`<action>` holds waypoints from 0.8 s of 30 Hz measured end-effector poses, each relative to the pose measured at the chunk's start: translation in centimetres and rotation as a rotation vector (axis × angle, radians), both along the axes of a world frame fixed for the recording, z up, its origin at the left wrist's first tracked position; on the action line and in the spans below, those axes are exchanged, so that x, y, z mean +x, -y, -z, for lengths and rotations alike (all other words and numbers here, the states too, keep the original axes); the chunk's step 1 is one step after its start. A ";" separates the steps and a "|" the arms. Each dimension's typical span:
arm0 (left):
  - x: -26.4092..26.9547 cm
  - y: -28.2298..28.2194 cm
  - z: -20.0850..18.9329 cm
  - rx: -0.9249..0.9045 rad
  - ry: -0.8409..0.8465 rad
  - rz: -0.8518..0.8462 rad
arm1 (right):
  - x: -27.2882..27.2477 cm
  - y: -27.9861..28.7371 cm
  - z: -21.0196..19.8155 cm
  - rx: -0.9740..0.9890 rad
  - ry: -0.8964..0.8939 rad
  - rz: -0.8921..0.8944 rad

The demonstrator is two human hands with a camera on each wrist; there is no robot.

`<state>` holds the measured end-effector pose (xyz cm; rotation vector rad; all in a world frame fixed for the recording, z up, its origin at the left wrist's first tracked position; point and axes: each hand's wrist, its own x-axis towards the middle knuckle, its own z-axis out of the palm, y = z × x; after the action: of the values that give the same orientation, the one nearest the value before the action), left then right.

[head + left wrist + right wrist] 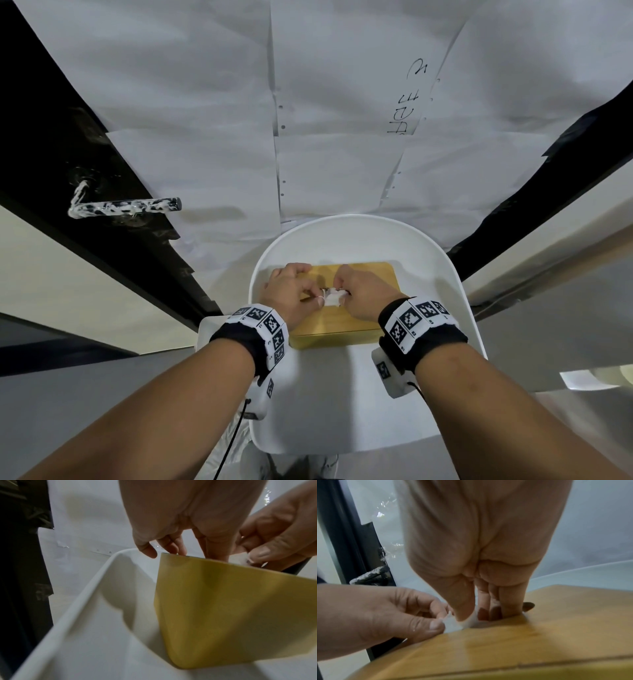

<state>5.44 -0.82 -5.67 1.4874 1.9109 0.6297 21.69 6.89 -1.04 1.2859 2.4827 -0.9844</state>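
A yellow wooden board (pixel 359 318) lies on a white chair seat (pixel 342 394). On the board's middle sits a small white piece (pixel 331 297) that looks like folded paper or cloth. My left hand (pixel 291 291) pinches its left edge between thumb and fingers. My right hand (pixel 363 291) pinches its right side, thumb on top. In the right wrist view the white piece (pixel 453 624) shows between both thumbs, with the right fingertips (pixel 510 612) pressed on the board (pixel 539 635). The left wrist view shows the board (pixel 231 608) edge-on and the chair rim (pixel 96 588).
White paper sheets (pixel 342 120) with handwriting cover a dark door behind the chair. A paint-spattered door handle (pixel 123 207) sticks out at the left. Dark door frames run along both sides. Grey floor lies beneath the chair.
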 end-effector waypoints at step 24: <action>1.2 0.0 -1.0 -0.045 -0.115 -0.040 | -0.5 0.1 0.5 0.147 -0.054 0.074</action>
<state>6.68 -0.84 -4.66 1.4890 2.0336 0.5259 21.15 6.81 -1.57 1.4225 2.6086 -0.8783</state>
